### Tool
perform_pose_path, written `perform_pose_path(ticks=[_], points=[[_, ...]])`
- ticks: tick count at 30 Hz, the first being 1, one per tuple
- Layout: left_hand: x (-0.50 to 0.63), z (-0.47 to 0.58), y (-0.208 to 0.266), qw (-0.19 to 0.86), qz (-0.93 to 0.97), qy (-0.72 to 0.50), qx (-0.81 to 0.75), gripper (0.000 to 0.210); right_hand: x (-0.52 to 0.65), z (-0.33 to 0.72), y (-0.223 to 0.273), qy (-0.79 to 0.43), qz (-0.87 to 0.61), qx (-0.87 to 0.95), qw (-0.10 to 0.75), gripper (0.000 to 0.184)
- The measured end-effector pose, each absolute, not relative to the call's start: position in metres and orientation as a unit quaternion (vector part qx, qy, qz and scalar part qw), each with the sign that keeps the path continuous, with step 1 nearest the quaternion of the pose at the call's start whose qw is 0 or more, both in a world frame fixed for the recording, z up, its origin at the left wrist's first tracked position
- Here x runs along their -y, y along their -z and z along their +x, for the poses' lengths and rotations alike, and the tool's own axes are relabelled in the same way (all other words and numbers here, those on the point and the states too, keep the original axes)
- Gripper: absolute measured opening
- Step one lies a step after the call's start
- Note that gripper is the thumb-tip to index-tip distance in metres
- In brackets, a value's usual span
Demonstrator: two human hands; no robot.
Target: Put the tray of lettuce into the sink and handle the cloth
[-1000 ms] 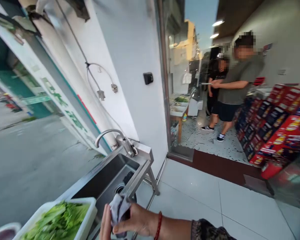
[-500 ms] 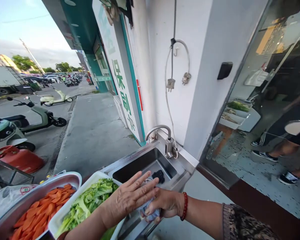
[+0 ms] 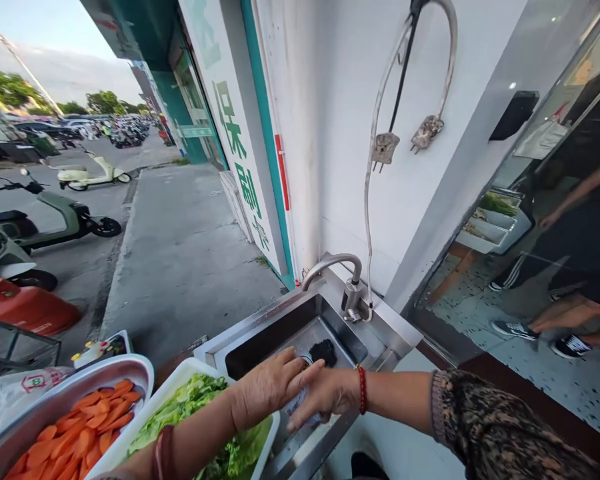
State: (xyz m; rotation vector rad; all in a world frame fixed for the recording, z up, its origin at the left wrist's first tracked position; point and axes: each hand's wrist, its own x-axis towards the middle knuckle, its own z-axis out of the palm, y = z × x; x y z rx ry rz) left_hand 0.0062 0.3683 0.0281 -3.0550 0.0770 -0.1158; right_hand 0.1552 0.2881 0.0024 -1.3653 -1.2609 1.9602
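My left hand [image 3: 270, 381] is over the near part of the sink [image 3: 280, 333], its fingers bent and meeting my right hand. My right hand [image 3: 327, 393] is closed on a crumpled pale bluish cloth [image 3: 303, 408], mostly covered by both hands. Whether my left fingers also grip it is hard to see. Just beyond them a black scouring pad [image 3: 324, 352] lies in the basin. A curved metal faucet [image 3: 351, 293] rises at the sink's back corner. Left of the sink stands a white tub [image 3: 274, 427] of leafy greens [image 3: 190, 407], under my left forearm.
A metal basin [image 3: 147, 367] of sliced carrots [image 3: 80, 433] stands at the far left. Two plugs [image 3: 385, 148] hang on cords on the white wall. Behind glass on the right, people's legs [image 3: 570, 319] show. A red gas cylinder [image 3: 30, 307] and scooters [image 3: 60, 220] are outside.
My left hand's fingers, stretched flat across my right hand before, are now bent. The view has moved nearer to the wall and sink. The person behind the glass has shifted their feet.
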Motion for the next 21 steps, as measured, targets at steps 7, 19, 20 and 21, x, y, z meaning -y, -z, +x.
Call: perform_pose_path(ticks=[7, 19, 20, 21], points=[[-0.377, 0.046, -0.003, -0.065, -0.983, -0.11, 0.133, 0.091, -0.315, 0.196, 0.021, -0.622, -0.496, 0.577, 0.185, 0.02], [-0.371, 0.117, 0.049, -0.25, -0.791, -0.072, 0.554, 0.074, -0.358, 0.256, 0.062, -0.259, -0.542, 0.799, -0.022, 0.028], [-0.368, 0.12, 0.053, -0.26, -0.774, -0.061, 0.574, 0.068, -0.359, 0.259, 0.064, -0.242, -0.534, 0.809, -0.028, 0.031], [-0.365, 0.124, 0.058, -0.269, -0.761, -0.05, 0.589, 0.06, -0.36, 0.261, 0.066, -0.231, -0.525, 0.818, -0.032, 0.032]])
